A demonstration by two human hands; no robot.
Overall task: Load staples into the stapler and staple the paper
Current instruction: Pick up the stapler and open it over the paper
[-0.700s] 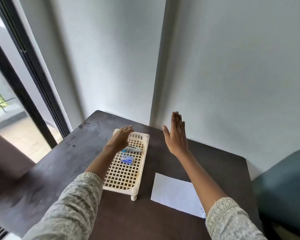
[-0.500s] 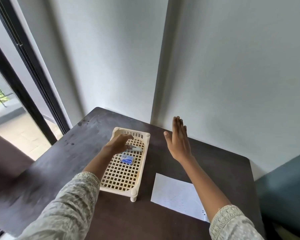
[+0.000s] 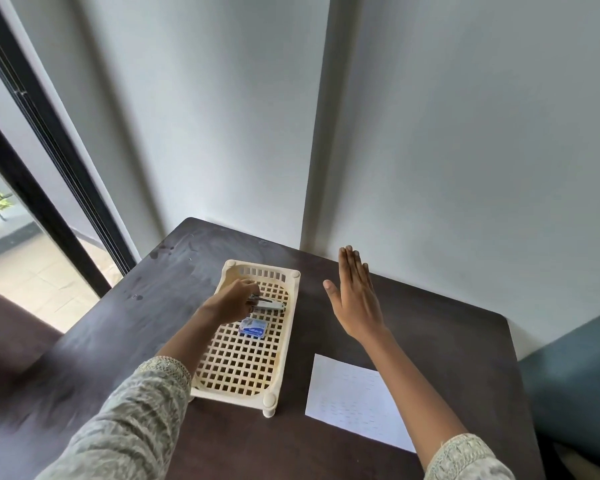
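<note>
- The small silver metal stapler point(image 3: 269, 304) lies on the lattice floor of the cream plastic basket tray point(image 3: 238, 367), in the middle of the frame, towards the tray's far end.
- The left hand point(image 3: 234, 301) is curled over the stapler's left end with fingers bent onto it; whether they have pinched it tight cannot be told.
- The right hand point(image 3: 355, 303) is held flat and spread in the air right of the tray, holding nothing.
- Judged from its look, the stapler is rigid, light and smooth-sided, so it may slip; taking it across the body by both long sides seems safest, clear of the hinged top.
- The small blue and white cardboard staple box point(image 3: 253, 329) sits just below the stapler in the tray; probably light and crushable, best held by its edges.
- The white sheet of paper point(image 3: 352, 398) lies flat on the dark brown wooden bench point(image 3: 440, 344), lower right; thin and floppy, best lifted at a corner.
- Count: one stapler, one staple box, one visible sheet, one tray, two hands.
</note>
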